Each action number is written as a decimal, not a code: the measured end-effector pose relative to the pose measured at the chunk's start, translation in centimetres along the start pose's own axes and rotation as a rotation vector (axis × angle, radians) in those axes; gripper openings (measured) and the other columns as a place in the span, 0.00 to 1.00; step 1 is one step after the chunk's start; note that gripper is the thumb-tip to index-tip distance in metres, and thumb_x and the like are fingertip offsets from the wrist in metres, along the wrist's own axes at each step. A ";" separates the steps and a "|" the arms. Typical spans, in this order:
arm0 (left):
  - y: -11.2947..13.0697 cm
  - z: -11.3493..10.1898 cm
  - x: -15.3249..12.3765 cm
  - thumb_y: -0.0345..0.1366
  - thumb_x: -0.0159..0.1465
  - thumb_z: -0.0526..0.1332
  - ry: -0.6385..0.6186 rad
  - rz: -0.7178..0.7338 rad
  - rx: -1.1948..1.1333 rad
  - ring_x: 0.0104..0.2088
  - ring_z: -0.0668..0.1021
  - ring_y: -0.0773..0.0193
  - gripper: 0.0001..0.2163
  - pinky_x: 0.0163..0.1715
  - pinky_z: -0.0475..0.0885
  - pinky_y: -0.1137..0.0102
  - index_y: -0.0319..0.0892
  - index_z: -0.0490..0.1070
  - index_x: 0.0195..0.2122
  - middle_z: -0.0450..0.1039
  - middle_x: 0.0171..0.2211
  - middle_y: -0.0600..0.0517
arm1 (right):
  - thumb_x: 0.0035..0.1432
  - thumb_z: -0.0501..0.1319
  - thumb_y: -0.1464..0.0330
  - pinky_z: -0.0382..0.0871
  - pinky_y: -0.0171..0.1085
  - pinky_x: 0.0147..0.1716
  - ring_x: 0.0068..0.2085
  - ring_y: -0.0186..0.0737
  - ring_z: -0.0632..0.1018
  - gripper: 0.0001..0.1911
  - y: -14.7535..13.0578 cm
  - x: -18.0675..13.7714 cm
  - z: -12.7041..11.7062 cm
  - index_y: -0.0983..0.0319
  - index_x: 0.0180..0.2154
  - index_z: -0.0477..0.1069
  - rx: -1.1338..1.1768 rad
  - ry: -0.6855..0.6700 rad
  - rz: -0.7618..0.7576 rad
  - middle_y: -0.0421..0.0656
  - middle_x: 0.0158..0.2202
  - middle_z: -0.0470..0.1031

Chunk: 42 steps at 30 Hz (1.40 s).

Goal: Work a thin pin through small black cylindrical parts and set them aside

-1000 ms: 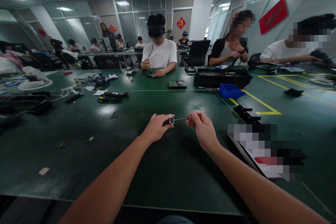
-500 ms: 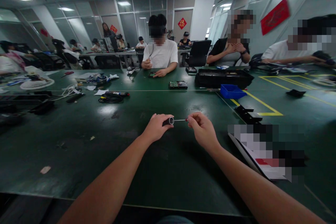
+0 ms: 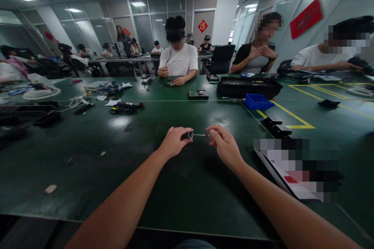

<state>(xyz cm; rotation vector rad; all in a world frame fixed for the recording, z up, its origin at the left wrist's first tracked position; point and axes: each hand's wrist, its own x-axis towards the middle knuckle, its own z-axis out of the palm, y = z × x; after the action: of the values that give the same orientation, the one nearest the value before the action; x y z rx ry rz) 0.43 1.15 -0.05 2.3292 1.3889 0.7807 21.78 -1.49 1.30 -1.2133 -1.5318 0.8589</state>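
My left hand (image 3: 174, 142) is wrapped round a short black cylinder (image 3: 187, 135) with a pale ring at its end facing me. From the right, a thin screwdriver (image 3: 200, 135) with a metal shaft and red handle reaches to the cylinder's side. My right hand (image 3: 224, 142) pinches the small red handle between thumb and fingers. The shaft lies level between both hands, above the green table (image 3: 187, 186). Whether the tip sits in a screw on the cylinder is too small to tell.
Ahead lie a circuit-board device (image 3: 198, 94), a long black tray (image 3: 249, 85) and a blue bin (image 3: 258, 101). Coiled black cable (image 3: 125, 107) lies to the left. On the right are black parts (image 3: 277, 126) and a partly blurred white item (image 3: 288, 175). A person (image 3: 178, 56) works opposite.
My right hand's fingers have shifted slightly on the screwdriver handle, the index finger now more stretched out. My left hand and the cylinder have stayed in place.
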 end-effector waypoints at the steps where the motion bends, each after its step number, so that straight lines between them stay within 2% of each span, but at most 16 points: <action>1: 0.1 0.0 0.0 0.38 0.65 0.64 -0.002 -0.001 0.004 0.52 0.75 0.54 0.16 0.59 0.61 0.52 0.48 0.73 0.55 0.77 0.50 0.49 | 0.66 0.52 0.56 0.67 0.38 0.29 0.27 0.38 0.71 0.17 0.0 0.0 0.0 0.60 0.38 0.73 0.005 -0.008 0.003 0.38 0.24 0.67; 3: 0.2 -0.1 0.0 0.38 0.65 0.64 -0.020 0.001 0.013 0.52 0.75 0.54 0.16 0.59 0.62 0.53 0.48 0.73 0.54 0.77 0.50 0.50 | 0.66 0.52 0.56 0.67 0.39 0.30 0.27 0.38 0.70 0.17 0.1 0.0 0.1 0.60 0.37 0.73 0.021 0.005 0.023 0.38 0.24 0.68; 6: 0.3 -0.3 0.0 0.38 0.65 0.64 -0.042 0.008 0.023 0.51 0.75 0.54 0.16 0.57 0.64 0.55 0.48 0.73 0.54 0.77 0.49 0.50 | 0.61 0.59 0.57 0.69 0.40 0.33 0.30 0.39 0.73 0.13 0.3 0.1 0.2 0.59 0.41 0.70 0.093 0.084 0.039 0.39 0.30 0.73; 9: 0.4 -0.3 0.0 0.38 0.65 0.64 -0.047 0.017 0.019 0.49 0.76 0.55 0.16 0.55 0.65 0.57 0.48 0.73 0.54 0.77 0.48 0.50 | 0.60 0.62 0.55 0.70 0.41 0.37 0.33 0.40 0.75 0.15 0.7 0.3 0.3 0.60 0.39 0.72 0.173 0.102 0.036 0.41 0.30 0.75; 14: 0.7 -0.6 0.0 0.39 0.65 0.64 0.034 -0.018 -0.025 0.51 0.75 0.55 0.17 0.57 0.65 0.56 0.46 0.72 0.55 0.76 0.50 0.49 | 0.56 0.65 0.52 0.72 0.42 0.37 0.32 0.40 0.75 0.18 0.9 0.6 0.8 0.60 0.36 0.75 0.453 0.136 0.114 0.42 0.30 0.75; 16: 0.8 -0.8 0.0 0.39 0.66 0.63 0.052 0.018 -0.032 0.53 0.75 0.55 0.17 0.61 0.61 0.54 0.48 0.71 0.56 0.76 0.51 0.49 | 0.55 0.66 0.52 0.73 0.43 0.36 0.31 0.40 0.75 0.17 0.9 0.7 0.9 0.60 0.34 0.75 0.559 0.154 0.152 0.42 0.29 0.74; 19: 0.6 -1.0 0.0 0.39 0.66 0.63 0.019 0.067 0.023 0.55 0.73 0.56 0.17 0.67 0.48 0.46 0.52 0.71 0.56 0.75 0.52 0.52 | 0.56 0.65 0.54 0.75 0.44 0.35 0.27 0.39 0.74 0.15 1.1 1.0 0.8 0.59 0.31 0.73 0.634 0.165 0.237 0.41 0.26 0.73; 21: 0.3 -0.9 0.0 0.39 0.66 0.63 -0.018 0.040 0.072 0.55 0.73 0.55 0.17 0.67 0.42 0.42 0.54 0.71 0.56 0.75 0.52 0.53 | 0.57 0.64 0.56 0.76 0.45 0.34 0.26 0.39 0.73 0.13 1.4 1.1 0.6 0.59 0.29 0.72 0.606 0.191 0.289 0.40 0.25 0.71; 23: -0.1 -0.7 0.1 0.39 0.65 0.64 -0.051 0.000 0.099 0.56 0.72 0.54 0.17 0.66 0.41 0.40 0.54 0.71 0.56 0.75 0.52 0.53 | 0.57 0.63 0.57 0.76 0.45 0.34 0.26 0.39 0.73 0.12 1.6 1.2 0.5 0.58 0.30 0.71 0.532 0.226 0.288 0.41 0.26 0.72; 30: -0.3 -0.3 0.1 0.40 0.65 0.64 -0.083 -0.042 0.117 0.56 0.72 0.52 0.17 0.65 0.45 0.40 0.52 0.71 0.56 0.75 0.52 0.51 | 0.60 0.60 0.54 0.71 0.41 0.31 0.28 0.40 0.73 0.15 1.4 0.9 0.4 0.58 0.34 0.71 0.335 0.231 0.148 0.41 0.28 0.73; 37: -0.3 -0.3 0.0 0.40 0.66 0.63 -0.097 -0.056 0.132 0.57 0.72 0.52 0.18 0.65 0.46 0.40 0.52 0.71 0.57 0.74 0.53 0.49 | 0.65 0.55 0.53 0.64 0.40 0.32 0.28 0.40 0.73 0.18 0.6 0.5 0.0 0.59 0.32 0.70 -0.071 0.196 0.013 0.40 0.26 0.73; 39: -0.2 -0.3 0.1 0.40 0.65 0.63 -0.089 -0.060 0.122 0.56 0.73 0.52 0.17 0.64 0.50 0.42 0.51 0.71 0.56 0.75 0.52 0.49 | 0.65 0.54 0.54 0.64 0.40 0.32 0.29 0.40 0.73 0.18 0.4 0.4 -0.1 0.59 0.32 0.70 -0.132 0.196 0.013 0.41 0.27 0.74; 42: 0.1 -0.5 0.1 0.38 0.65 0.64 -0.076 -0.058 0.064 0.51 0.75 0.54 0.14 0.59 0.64 0.52 0.47 0.74 0.51 0.76 0.49 0.49 | 0.66 0.53 0.54 0.63 0.40 0.32 0.29 0.41 0.73 0.17 0.1 0.4 -0.3 0.59 0.33 0.70 -0.172 0.202 0.027 0.41 0.27 0.74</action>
<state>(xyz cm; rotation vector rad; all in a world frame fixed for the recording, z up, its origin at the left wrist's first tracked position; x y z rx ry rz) 0.21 1.21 0.42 2.3296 1.4612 0.6334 22.04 -1.08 1.39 -1.4035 -1.4497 0.6108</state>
